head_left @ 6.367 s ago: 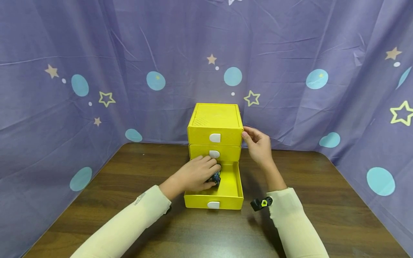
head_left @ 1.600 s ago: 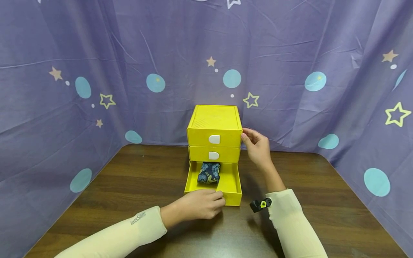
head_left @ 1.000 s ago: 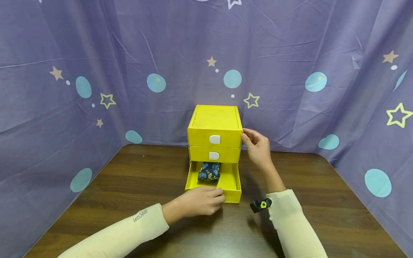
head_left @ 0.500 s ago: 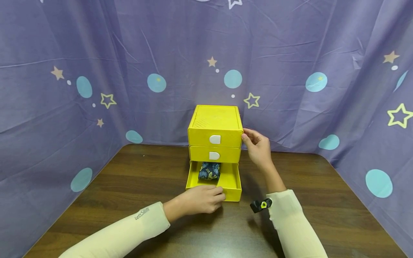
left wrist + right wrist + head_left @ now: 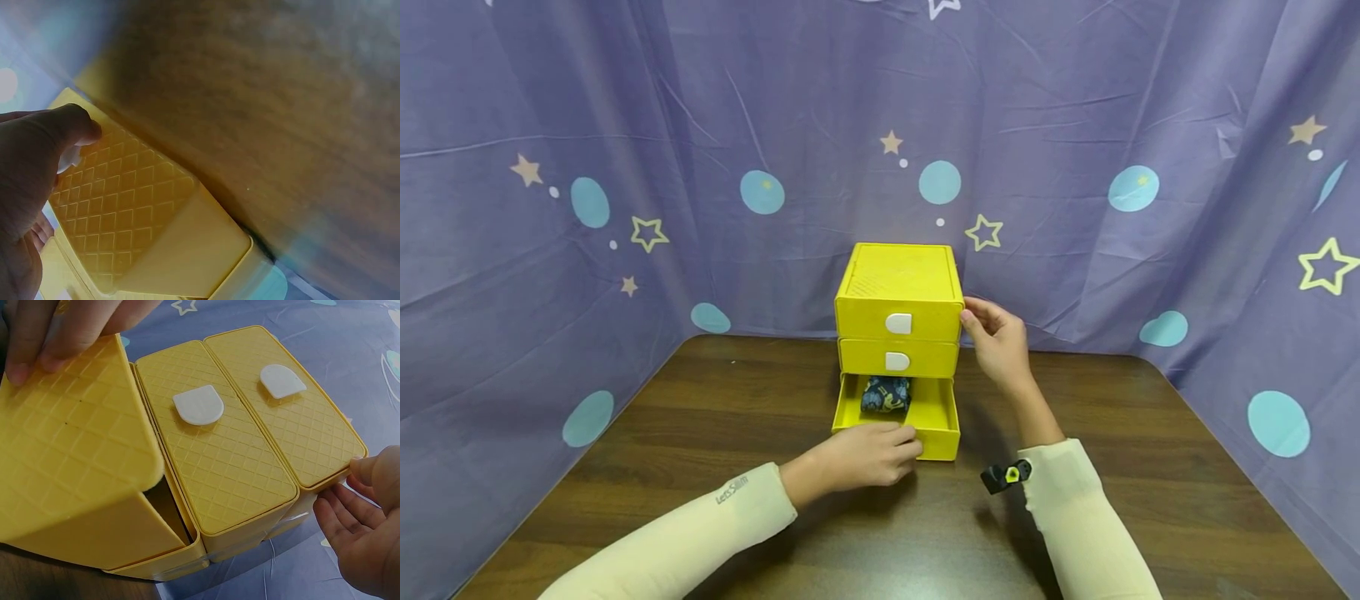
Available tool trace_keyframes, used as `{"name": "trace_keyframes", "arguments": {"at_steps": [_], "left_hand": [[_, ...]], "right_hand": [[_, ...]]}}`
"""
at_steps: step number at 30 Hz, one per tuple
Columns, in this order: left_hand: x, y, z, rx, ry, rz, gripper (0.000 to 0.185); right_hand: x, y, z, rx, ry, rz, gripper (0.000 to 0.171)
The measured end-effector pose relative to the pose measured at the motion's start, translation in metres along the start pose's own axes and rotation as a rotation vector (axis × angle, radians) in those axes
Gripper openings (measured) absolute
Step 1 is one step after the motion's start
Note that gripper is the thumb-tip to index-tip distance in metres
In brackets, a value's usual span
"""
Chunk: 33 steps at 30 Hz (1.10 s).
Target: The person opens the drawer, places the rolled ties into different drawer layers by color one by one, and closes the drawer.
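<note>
A yellow three-drawer cabinet (image 5: 898, 283) stands at the back middle of the table. Its bottom drawer (image 5: 934, 412) is partly pulled out, and a dark blue patterned cloth bundle (image 5: 886, 393) lies at its back left. My left hand (image 5: 868, 454) grips the drawer's front, covering its white handle. In the left wrist view its thumb (image 5: 75, 128) lies against that front (image 5: 125, 206). In the right wrist view its fingers (image 5: 56, 331) lie over the front (image 5: 75, 456). My right hand (image 5: 997, 342) rests on the cabinet's right side, fingers fairly straight (image 5: 365, 544). The upper two drawers (image 5: 198, 405) are closed.
The brown wooden table (image 5: 737, 417) is enclosed at the back and on both sides by a purple curtain (image 5: 625, 167) with stars and blue dots. A small black and yellow camera (image 5: 1006, 475) sits on my right wrist.
My left hand left the cloth bundle in the drawer and took the drawer's front. Over the last second the drawer has slid a little inward. The right hand has stayed put.
</note>
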State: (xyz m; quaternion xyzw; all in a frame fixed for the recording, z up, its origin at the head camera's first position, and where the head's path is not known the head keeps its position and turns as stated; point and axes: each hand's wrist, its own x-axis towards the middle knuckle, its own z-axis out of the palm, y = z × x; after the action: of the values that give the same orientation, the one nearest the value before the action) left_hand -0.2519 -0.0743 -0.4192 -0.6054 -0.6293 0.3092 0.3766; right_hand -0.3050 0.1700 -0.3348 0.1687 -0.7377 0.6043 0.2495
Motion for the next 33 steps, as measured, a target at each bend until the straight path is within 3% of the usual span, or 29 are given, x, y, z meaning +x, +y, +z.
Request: {"name": "trace_keyframes", "arguments": {"at_steps": [7,33], "left_hand": [[-0.001,-0.003,0.004,-0.001,-0.008,-0.006,0.016],[-0.003,-0.014,0.02,0.003,-0.068,-0.022,0.013]], "right_hand": [[0.007,0.026,0.001,0.013,0.018,-0.01,0.03],[0.007,0.027,0.0,0.029,0.011,-0.034,0.031]]}}
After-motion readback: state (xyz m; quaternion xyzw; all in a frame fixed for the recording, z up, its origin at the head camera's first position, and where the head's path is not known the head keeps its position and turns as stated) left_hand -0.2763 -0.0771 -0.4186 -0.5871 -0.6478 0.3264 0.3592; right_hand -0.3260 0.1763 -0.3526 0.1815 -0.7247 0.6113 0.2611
